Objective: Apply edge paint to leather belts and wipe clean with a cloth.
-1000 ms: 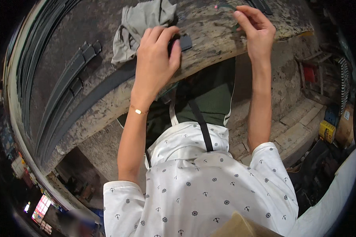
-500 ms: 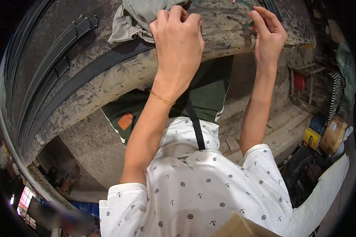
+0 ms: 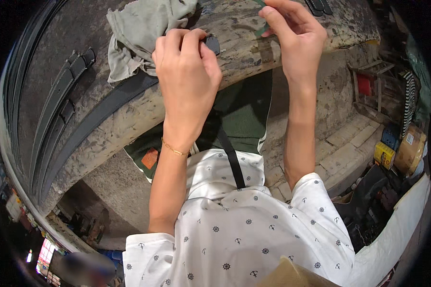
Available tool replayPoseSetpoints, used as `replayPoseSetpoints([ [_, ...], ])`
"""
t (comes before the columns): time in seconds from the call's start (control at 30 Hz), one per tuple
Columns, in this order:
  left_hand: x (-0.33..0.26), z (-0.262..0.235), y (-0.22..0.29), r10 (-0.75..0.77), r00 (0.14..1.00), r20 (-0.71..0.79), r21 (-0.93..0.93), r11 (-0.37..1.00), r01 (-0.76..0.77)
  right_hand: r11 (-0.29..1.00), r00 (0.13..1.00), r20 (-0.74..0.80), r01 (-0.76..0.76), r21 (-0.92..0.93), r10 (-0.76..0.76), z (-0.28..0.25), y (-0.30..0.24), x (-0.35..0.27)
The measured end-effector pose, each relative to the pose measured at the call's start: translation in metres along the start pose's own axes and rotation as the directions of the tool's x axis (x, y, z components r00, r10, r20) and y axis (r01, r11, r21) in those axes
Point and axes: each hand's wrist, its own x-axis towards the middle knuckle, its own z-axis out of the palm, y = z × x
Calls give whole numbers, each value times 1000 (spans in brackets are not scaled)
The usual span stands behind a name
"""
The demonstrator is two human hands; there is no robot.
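My left hand (image 3: 187, 71) is closed round a dark leather strap (image 3: 115, 100) near the bench's front edge. The strap's short end (image 3: 211, 44) pokes out beyond the fingers, with a bit of pale thread at its tip. To the right, my right hand (image 3: 299, 38) is raised over the bench with thumb and fingers pinched on a thin, curved green thing (image 3: 262, 31). Its kind cannot be made out, as the fingers cover much of it. A crumpled grey cloth (image 3: 134, 38) lies beside the left hand.
More dark stitched straps (image 3: 57, 95) curve along the bench's left side, and another strap end (image 3: 318, 6) lies at its far right. The worn bench (image 3: 244, 57) has a rounded front edge. A cardboard box (image 3: 409, 150) and a yellow box (image 3: 384, 155) stand low at right.
Both hands have moved left and the left one also nearer to me, uncovering the strap's end. The grey cloth appears farther left, and the whole view has shifted slightly.
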Motion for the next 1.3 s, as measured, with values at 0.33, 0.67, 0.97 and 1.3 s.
replayPoseSetpoints([
  [0.33,-9,-3,4,43,998,-50,-25,999,-44,990,991,110,87,-111,-75,1,-1,-4],
  [0.67,-8,-33,-7,2,987,-158,-191,981,-33,982,985,96,156,-106,-146,-11,17,1],
  [0.97,-4,-57,-42,99,991,-85,50,994,-95,983,977,128,179,-47,-172,-7,11,-3],
  [1.3,20,-52,-2,-437,832,-342,-561,805,192,948,991,-97,117,297,-92,-11,15,9],
])
